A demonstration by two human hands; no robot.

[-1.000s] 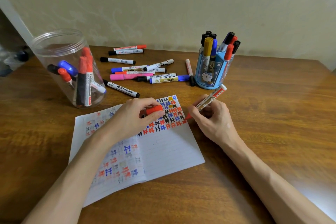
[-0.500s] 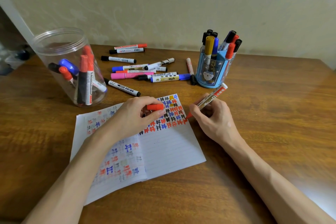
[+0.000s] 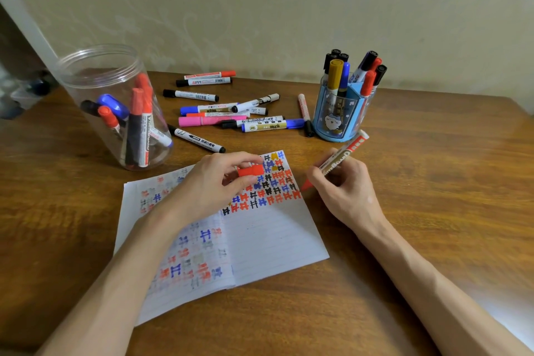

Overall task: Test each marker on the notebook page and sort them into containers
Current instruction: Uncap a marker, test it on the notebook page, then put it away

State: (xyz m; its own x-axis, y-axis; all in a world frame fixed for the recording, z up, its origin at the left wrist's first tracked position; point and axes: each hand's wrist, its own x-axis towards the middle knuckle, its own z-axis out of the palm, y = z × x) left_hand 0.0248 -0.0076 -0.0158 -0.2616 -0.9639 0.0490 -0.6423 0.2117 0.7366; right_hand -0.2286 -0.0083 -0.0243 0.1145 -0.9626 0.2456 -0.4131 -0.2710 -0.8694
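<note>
An open notebook (image 3: 268, 243) lies on the wooden table, its upper right corner filled with red, blue and black marks. My right hand (image 3: 344, 191) grips an uncapped red whiteboard marker (image 3: 344, 156), its tip at the page's right edge. My left hand (image 3: 213, 182) rests on the page and pinches the marker's red cap (image 3: 250, 171). A clear plastic jar (image 3: 115, 107) at the left holds several markers. At the upper right stands a blue pen holder (image 3: 341, 113) with several more. Loose markers (image 3: 231, 115) lie between the two containers.
A pale wall runs behind the table. The table's right edge shows at the far right. Bare wood lies in front of and to the right of the notebook.
My right hand has shifted the marker tip slightly along the page's right edge. My left hand stays on the page with the cap.
</note>
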